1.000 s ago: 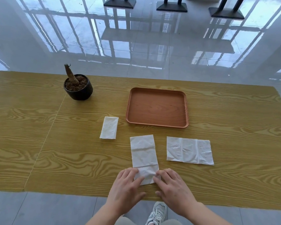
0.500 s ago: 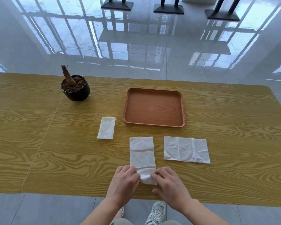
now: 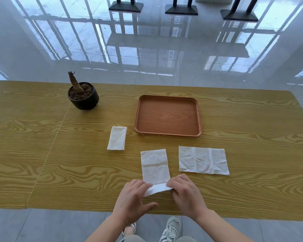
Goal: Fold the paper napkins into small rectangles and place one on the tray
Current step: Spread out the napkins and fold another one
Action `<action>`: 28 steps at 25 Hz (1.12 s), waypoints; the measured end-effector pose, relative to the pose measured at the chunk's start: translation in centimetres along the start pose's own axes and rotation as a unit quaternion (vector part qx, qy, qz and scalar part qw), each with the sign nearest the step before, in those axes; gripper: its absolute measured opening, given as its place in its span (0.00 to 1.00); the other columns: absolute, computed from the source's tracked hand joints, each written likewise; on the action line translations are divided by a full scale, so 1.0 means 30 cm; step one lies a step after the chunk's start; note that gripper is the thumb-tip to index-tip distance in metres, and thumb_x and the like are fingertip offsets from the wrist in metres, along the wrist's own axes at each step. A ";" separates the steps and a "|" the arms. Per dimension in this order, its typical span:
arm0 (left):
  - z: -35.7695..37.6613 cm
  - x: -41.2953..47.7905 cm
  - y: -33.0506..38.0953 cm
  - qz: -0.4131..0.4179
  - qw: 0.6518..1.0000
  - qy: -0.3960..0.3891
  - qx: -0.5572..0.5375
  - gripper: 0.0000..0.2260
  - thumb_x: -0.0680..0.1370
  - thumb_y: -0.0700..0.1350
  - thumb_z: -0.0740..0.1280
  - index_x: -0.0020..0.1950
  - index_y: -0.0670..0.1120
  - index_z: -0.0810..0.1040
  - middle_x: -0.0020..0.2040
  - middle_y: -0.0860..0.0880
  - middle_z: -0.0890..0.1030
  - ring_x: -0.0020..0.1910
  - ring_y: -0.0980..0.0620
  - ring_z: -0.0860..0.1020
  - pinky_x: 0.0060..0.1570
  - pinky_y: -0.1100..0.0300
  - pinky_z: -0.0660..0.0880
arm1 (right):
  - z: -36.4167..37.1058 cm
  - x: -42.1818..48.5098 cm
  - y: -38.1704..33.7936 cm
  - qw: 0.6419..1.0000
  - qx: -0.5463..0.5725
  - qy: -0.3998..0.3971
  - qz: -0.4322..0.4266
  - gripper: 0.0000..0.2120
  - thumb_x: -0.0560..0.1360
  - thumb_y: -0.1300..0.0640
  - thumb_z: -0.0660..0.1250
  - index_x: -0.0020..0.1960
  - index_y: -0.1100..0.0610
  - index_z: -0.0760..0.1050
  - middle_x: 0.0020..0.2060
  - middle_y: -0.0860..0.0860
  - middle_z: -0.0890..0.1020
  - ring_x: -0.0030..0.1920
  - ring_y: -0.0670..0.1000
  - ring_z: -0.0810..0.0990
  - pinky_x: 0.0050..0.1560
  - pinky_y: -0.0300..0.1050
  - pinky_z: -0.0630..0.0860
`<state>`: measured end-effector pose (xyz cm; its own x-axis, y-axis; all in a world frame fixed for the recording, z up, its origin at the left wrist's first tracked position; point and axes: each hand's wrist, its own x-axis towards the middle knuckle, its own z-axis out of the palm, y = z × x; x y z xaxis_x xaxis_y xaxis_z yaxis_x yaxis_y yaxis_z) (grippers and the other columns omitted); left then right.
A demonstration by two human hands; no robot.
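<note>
Toward the front of the table, left hand and right hand pinch the middle napkin, end raised.

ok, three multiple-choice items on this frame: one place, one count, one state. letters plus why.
1. Where does the small folded napkin lie?
A. on the table, left of the tray
B. in the tray
C. under the tray

2. How many white napkins are out?
A. two
B. four
C. three

3. The near edge of the middle napkin is:
A. flat
B. raised between the left hand and right hand
C. torn off

1 A: it lies on wood beside the tray.
2 C: small, middle, and the wide napkin.
3 B: the edge curls up off the table.
</note>
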<state>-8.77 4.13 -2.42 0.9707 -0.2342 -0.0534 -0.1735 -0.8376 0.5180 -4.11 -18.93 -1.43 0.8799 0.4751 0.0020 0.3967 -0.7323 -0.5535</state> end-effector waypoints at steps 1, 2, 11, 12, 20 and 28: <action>-0.001 0.004 0.000 -0.015 1.000 0.009 -0.015 0.16 0.70 0.52 0.72 0.57 0.52 0.81 0.49 0.57 0.82 0.51 0.54 0.77 0.48 0.55 0.75 | 0.001 0.003 0.002 1.000 0.016 -0.002 0.019 0.13 0.70 0.69 0.69 0.49 0.54 0.82 0.46 0.45 0.84 0.51 0.50 0.78 0.49 0.47 0.78; -0.001 0.011 0.003 -0.045 0.998 0.024 -0.039 0.14 0.69 0.44 0.72 0.54 0.52 0.82 0.47 0.57 0.82 0.50 0.53 0.78 0.47 0.56 0.75 | 0.002 0.006 0.003 0.999 0.031 -0.004 0.040 0.12 0.72 0.68 0.68 0.50 0.54 0.82 0.46 0.44 0.84 0.52 0.48 0.77 0.50 0.45 0.77; 0.008 0.082 0.009 -0.211 0.957 0.066 -0.186 0.08 0.76 0.48 0.70 0.37 0.57 0.79 0.31 0.57 0.78 0.35 0.56 0.75 0.34 0.60 0.69 | -0.001 0.092 0.004 0.978 0.131 0.012 0.161 0.03 0.77 0.56 0.70 0.49 0.49 0.81 0.38 0.41 0.80 0.41 0.43 0.77 0.43 0.42 0.75; 0.009 0.085 0.013 -0.218 0.956 0.072 -0.185 0.09 0.76 0.48 0.70 0.36 0.56 0.78 0.30 0.57 0.77 0.35 0.56 0.75 0.34 0.60 0.69 | 0.003 0.104 0.002 0.975 0.138 0.016 0.172 0.05 0.77 0.57 0.70 0.51 0.49 0.80 0.37 0.42 0.80 0.40 0.43 0.77 0.43 0.42 0.75; 0.028 0.055 0.009 -0.212 0.962 0.134 -0.104 0.18 0.73 0.43 0.73 0.62 0.51 0.74 0.52 0.53 0.73 0.40 0.56 0.77 0.37 0.59 0.77 | 0.016 0.110 0.006 0.978 0.112 0.104 0.141 0.18 0.73 0.63 0.73 0.62 0.53 0.77 0.49 0.44 0.79 0.44 0.43 0.78 0.46 0.42 0.79; 0.064 0.046 -0.015 0.075 0.985 0.025 0.156 0.15 0.75 0.50 0.63 0.61 0.51 0.76 0.66 0.45 0.77 0.68 0.44 0.73 0.61 0.47 0.75 | 0.028 0.075 0.007 0.990 -0.114 -0.008 -0.080 0.09 0.76 0.59 0.66 0.54 0.54 0.81 0.60 0.50 0.81 0.59 0.54 0.78 0.57 0.51 0.77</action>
<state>-7.66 3.23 -4.37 0.9357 -0.3491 0.0509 -0.3511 -0.9077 0.2297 -2.27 -17.59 -2.23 0.7975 0.6004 0.0595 0.5810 -0.7375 -0.3442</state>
